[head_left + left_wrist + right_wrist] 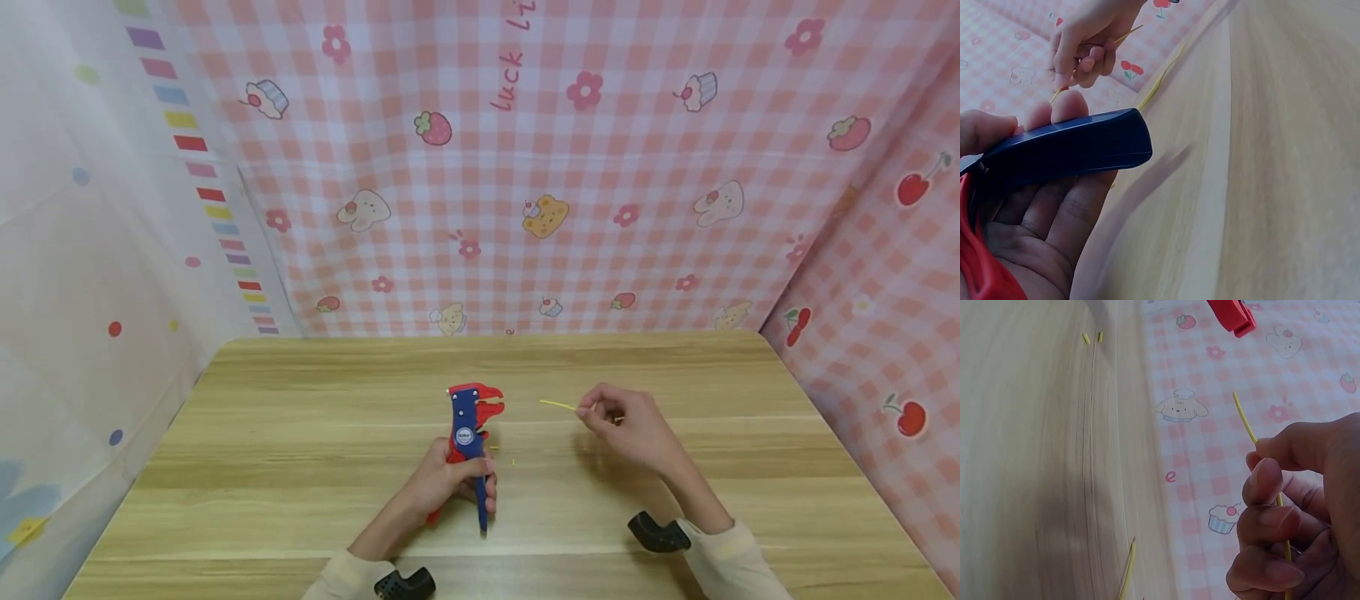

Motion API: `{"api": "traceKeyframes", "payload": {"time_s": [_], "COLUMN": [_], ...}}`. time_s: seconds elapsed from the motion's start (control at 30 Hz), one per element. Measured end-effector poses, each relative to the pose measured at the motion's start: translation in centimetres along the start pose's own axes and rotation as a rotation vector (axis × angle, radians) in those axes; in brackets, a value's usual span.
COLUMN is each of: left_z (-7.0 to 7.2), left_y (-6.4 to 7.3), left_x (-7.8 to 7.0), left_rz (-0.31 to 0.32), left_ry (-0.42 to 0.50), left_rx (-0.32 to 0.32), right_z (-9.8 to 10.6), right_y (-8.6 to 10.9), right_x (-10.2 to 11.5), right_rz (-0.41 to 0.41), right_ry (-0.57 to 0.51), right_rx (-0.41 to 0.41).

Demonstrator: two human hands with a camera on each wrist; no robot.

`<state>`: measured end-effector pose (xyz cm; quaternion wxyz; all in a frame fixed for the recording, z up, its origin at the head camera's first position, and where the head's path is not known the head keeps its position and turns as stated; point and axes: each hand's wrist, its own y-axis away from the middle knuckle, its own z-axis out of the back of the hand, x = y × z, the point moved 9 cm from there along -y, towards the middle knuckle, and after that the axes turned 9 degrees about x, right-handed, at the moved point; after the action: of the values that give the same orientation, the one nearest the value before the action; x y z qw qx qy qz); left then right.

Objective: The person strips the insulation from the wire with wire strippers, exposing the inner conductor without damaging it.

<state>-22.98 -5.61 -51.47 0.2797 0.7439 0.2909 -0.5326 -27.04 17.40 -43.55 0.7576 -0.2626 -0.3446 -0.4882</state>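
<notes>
My left hand (438, 483) grips a red and blue wire stripper (464, 410) by its handles, with the red jaws facing right. In the left wrist view, the blue handle (1072, 142) crosses the curled fingers, and the red handle (988, 265) lies by the palm. To the right of the tool, my right hand (633, 427) pinches a thin yellow wire (558, 404) between thumb and fingertips. One end of that wire points left toward the jaws, a gap apart from them. Its other part runs down behind the curled fingers, as the right wrist view shows.
Two short yellow pieces (1086, 339) lie on the wooden table (300, 467) close to the tool. Another yellow wire (1127, 572) rests on the table below the right hand, its tip darker. Patterned cloth (480, 183) hangs behind and at both sides.
</notes>
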Motion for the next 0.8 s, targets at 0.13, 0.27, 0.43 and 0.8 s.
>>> {"api": "traceKeyframes", "payload": {"time_s": [0.13, 0.27, 0.43, 0.8], "left_z": [-0.3, -0.7, -1.5, -2.6], "left_y": [0.0, -0.1, 0.0, 0.0], "left_x": [0.3, 0.3, 0.3, 0.1], "left_rz": [0.016, 0.017, 0.016, 0.001], "left_ry": [0.017, 0.028, 0.041, 0.04], "left_rx": [0.004, 0.025, 0.065, 0.123], "right_z": [-0.4, -0.7, -1.1, -1.4], "right_y": [-0.1, -0.1, 0.0, 0.2], "right_x": [0.4, 0.9, 1.4, 2.4], "right_rz": [0.014, 0.019, 0.029, 0.055], "right_ry": [-0.001, 0.007, 0.004, 0.004], "right_rx": [0.011, 0.021, 0.034, 0.037]}}
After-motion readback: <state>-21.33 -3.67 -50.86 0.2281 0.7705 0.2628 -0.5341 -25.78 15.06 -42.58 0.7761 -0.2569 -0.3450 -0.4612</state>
